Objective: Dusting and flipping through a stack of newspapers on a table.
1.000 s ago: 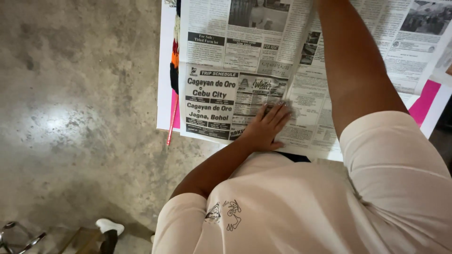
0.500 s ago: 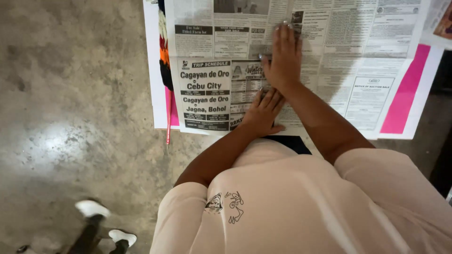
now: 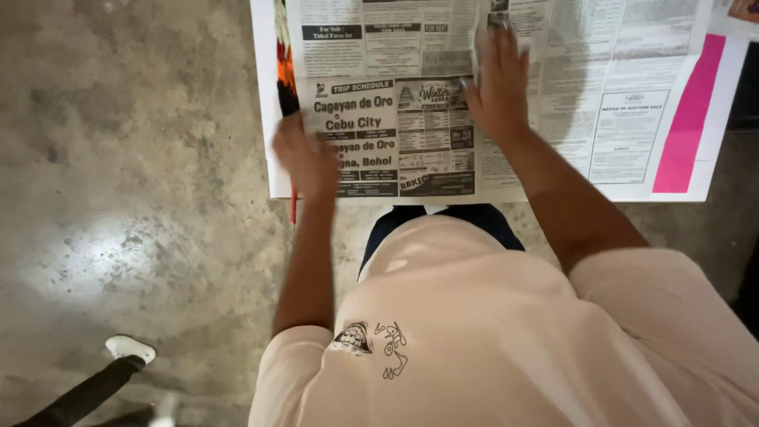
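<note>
An open newspaper lies spread flat over white sheets on the table before me. My left hand rests with fingers apart on the paper's near left corner, over the dark advertisement block; it is blurred by motion. My right hand lies flat, fingers spread, on the fold near the paper's middle. Neither hand grips anything. A pink sheet shows under the newspaper's right side. A thin red stick pokes out below the left edge, just beside my left wrist.
The white table edge borders a polished grey concrete floor on the left. Another person's leg and white shoe stand at the lower left. A colourful printed strip lies along the newspaper's left margin.
My left hand has slid left from the paper's middle to its near left corner. My right hand stays on the fold. The other person's foot has shifted at the lower left.
</note>
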